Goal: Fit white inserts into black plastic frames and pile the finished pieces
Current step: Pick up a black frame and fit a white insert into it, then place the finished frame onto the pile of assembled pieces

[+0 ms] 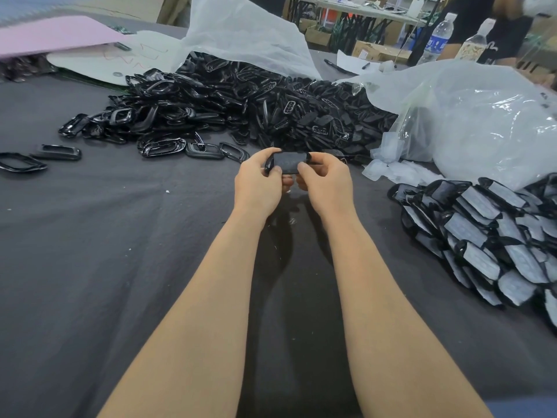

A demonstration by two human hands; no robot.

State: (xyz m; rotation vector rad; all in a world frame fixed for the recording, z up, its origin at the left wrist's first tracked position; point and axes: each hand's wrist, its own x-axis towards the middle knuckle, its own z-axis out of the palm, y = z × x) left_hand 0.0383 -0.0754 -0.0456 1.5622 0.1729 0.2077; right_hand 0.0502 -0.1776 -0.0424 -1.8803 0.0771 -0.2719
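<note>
Both my hands hold one black plastic frame (287, 162) just above the grey cloth, in the middle of the view. My left hand (259, 182) grips its left end and my right hand (324, 184) pinches its right end, thumbs on top. A greyish insert fills the frame's opening. A big heap of loose black frames (241, 107) lies behind my hands. To the right lies a pile of finished pieces (488, 236), black frames with white inserts. Small white inserts (391, 170) lie loose by the plastic bag.
A grey cloth (120, 251) covers the table. Clear plastic bags (470, 116) sit at the back right and back centre. A few single frames (22, 161) lie at far left. Pink board (51, 34), water bottles (437, 37) and a person stand at the back.
</note>
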